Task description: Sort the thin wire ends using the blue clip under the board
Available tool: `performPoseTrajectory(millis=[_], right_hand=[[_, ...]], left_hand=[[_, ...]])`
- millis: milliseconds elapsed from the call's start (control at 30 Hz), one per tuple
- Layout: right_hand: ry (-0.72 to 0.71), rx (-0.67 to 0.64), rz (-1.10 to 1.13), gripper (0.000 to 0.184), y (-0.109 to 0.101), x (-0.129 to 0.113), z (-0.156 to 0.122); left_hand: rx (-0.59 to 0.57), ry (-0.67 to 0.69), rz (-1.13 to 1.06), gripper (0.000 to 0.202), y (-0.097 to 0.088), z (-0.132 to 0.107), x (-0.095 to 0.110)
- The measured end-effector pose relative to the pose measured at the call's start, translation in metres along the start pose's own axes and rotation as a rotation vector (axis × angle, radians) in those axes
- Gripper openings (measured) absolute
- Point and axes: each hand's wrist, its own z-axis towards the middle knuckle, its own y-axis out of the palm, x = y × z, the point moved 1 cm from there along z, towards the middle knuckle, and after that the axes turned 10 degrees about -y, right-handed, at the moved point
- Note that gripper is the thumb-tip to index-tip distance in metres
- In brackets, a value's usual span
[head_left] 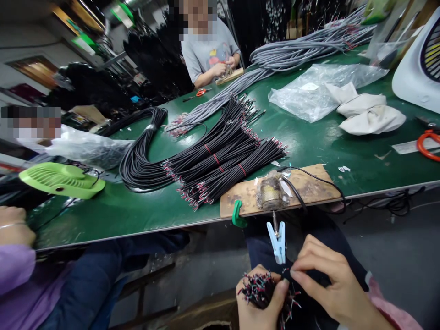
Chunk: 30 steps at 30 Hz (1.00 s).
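My left hand (256,307) is wrapped around a bundle of thin black cables (257,288), whose stripped red and white wire ends point up. Close to its thumb, my right hand (330,279) pinches what looks like the end of one black cable, mostly covered by the fingers. Just above both hands a light blue clothespin (277,243) hangs from a metal tip. That tip sticks out of a taped, roundish device (273,192) on a wooden board (312,181) at the table edge.
A green clamp (238,214) sits at the board's edge. On the green table (137,220) lie tied black cable bundles (220,160), grey cables (295,55), a plastic bag (305,91), orange-handled scissors (428,144) and a green fan (62,178). Two other people sit around it.
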Motion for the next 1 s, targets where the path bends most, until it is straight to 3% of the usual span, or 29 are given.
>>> performPoseTrajectory(millis=[100, 233, 367, 467, 633, 833, 933, 1000], right_hand=[[-0.015, -0.035, -0.015, 0.008, 0.002, -0.001, 0.000], [-0.006, -0.043, -0.018, 0.008, 0.004, 0.000, 0.000], [-0.002, -0.055, -0.010, 0.010, 0.006, -0.002, 0.000], [0.000, -0.029, 0.021, 0.012, 0.008, -0.001, -0.002], [0.007, -0.008, 0.041, 0.015, 0.015, 0.005, -0.006], [-0.021, 0.058, 0.035, 0.012, 0.014, 0.007, -0.005], [0.052, 0.048, 0.127, 0.005, 0.010, 0.010, -0.002], [0.121, 0.015, 0.252, 0.009, 0.010, 0.012, 0.000]], left_hand=[[0.012, 0.125, 0.085, 0.025, 0.000, 0.002, 0.005], [-0.037, 0.141, 0.062, 0.020, 0.002, 0.004, 0.008], [0.001, 0.156, 0.058, 0.020, 0.006, 0.005, 0.007], [0.018, 0.091, -0.027, 0.023, 0.009, 0.001, 0.000], [-0.006, -0.153, -0.246, 0.035, 0.011, -0.005, -0.012], [0.013, 0.011, -0.092, 0.041, 0.006, -0.001, -0.003], [-0.003, 0.046, -0.086, 0.040, 0.005, 0.001, -0.001], [-0.039, 0.043, -0.118, 0.038, 0.005, 0.001, -0.004]])
